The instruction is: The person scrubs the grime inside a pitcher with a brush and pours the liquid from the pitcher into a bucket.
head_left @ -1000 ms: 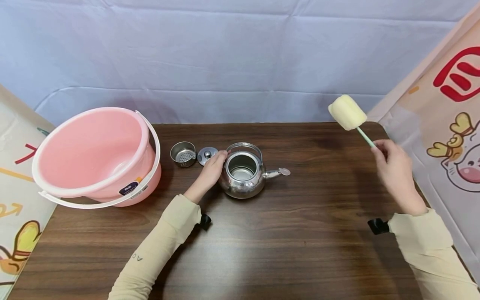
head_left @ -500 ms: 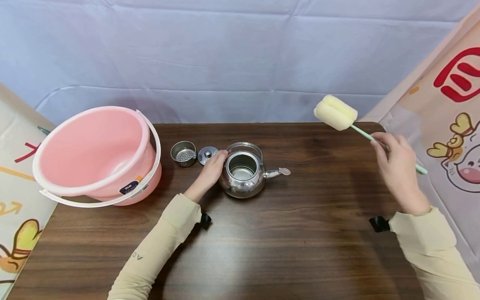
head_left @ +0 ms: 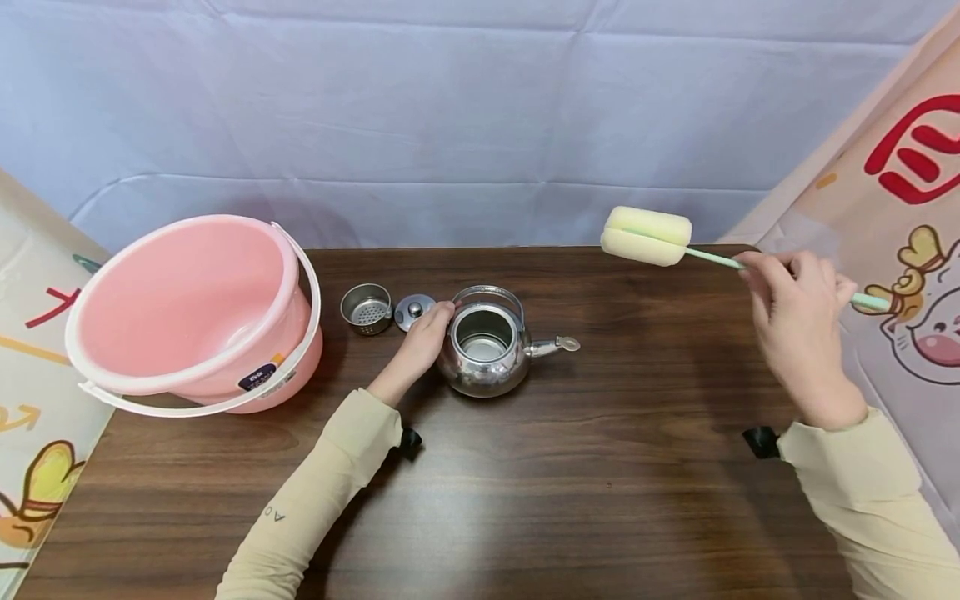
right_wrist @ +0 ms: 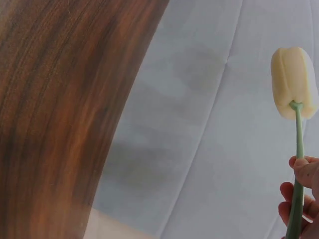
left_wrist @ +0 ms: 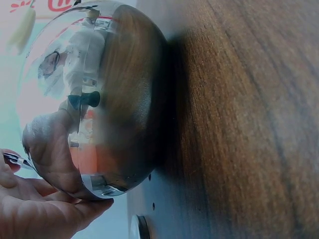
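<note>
A shiny metal teapot (head_left: 487, 367) stands lidless on the wooden table, its spout pointing right and its hoop handle raised behind the opening. My left hand (head_left: 424, 340) holds the teapot at its left side, fingertips by the foot of the handle. In the left wrist view, that hand's fingers (left_wrist: 40, 209) lie against the curved metal. Up at the right, my right hand (head_left: 802, 333) grips the pale green stick of a sponge bottle brush (head_left: 647, 236), whose cream head points left, above the table. The right wrist view shows fingers curled round the stick below the sponge (right_wrist: 293, 82).
Left of the teapot lie its round lid (head_left: 414, 310) and a perforated strainer basket (head_left: 367, 308). A large pink bucket (head_left: 292, 367) with a white handle stands at the left. Behind the table (head_left: 525, 500) hangs a pale cloth (head_left: 420, 108); printed cloths flank both sides.
The bottle brush has swung from slanting up-left to nearly level, its sponge head moving left, and the stick's end now shows past my right hand. My left hand and the teapot have stayed put.
</note>
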Demonstrator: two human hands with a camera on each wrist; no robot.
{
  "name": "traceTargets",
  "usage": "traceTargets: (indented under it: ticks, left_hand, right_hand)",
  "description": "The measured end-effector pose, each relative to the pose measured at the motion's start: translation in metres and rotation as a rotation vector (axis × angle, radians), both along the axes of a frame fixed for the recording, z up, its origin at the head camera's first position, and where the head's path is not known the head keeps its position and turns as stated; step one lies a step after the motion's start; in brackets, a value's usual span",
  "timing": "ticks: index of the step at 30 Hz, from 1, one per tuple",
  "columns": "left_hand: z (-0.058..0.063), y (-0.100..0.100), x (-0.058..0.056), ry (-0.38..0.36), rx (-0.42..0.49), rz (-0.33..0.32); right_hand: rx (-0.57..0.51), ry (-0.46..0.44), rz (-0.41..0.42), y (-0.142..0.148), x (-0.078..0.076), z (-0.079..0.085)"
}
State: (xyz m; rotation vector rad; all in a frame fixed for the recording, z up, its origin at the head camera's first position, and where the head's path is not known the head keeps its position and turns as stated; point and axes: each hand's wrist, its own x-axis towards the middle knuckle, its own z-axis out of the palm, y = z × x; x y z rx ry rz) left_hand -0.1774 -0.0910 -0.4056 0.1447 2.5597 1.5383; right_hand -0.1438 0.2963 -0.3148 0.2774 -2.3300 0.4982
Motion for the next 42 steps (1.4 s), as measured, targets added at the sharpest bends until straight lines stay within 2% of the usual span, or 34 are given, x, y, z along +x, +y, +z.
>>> traceTargets:
  ticks: [7, 28, 36, 42]
  left_hand:
    - [-0.001, 0.0, 0.0, 0.004, 0.0, 0.007]
    - [0.0, 0.0, 0.0, 0.003, 0.004, -0.008]
    - [0.001, 0.0, 0.0, -0.002, -0.003, -0.017]
    - [0.001, 0.0, 0.0, 0.003, -0.006, -0.009]
  right_hand:
    - [0.051, 0.054, 0.028, -0.008, 0.001, 0.008]
    - [0.195, 0.104, 0.161, -0.035, -0.004, 0.026]
    - [0.272, 0.14, 0.226, -0.042, -0.009, 0.029]
    - [0.305, 0.145, 0.242, -0.047, -0.012, 0.027]
